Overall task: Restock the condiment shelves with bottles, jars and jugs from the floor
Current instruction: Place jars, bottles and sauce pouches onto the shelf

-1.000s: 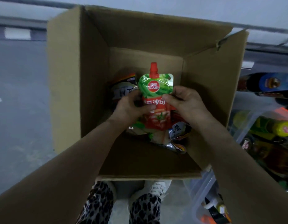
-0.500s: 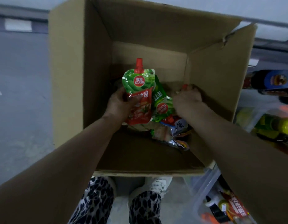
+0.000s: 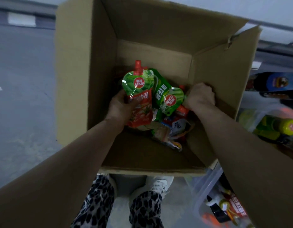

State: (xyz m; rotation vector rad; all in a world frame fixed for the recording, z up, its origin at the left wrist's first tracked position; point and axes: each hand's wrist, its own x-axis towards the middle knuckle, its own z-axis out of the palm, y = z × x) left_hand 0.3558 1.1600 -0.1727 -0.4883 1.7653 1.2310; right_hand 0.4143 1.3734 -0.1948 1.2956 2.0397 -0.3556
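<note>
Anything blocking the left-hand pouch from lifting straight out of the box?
Nothing visible overhead; the cardboard box is open. The left hand grips the red-capped pouch, and a second pouch leans against its right side, with the right hand at that one's far end.

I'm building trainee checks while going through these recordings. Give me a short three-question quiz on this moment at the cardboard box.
1. True or false: the left hand grips a red-and-green spouted plastic pouch with a red cap.
2. Where is the clear plastic bin? A) inside the brown cardboard box; B) beside the box, on the person's right; C) beside the box, on the person's left.
3. Fill in: the second green pouch lies ___ the box.
Key: 1 true; 2 B; 3 inside.
</note>
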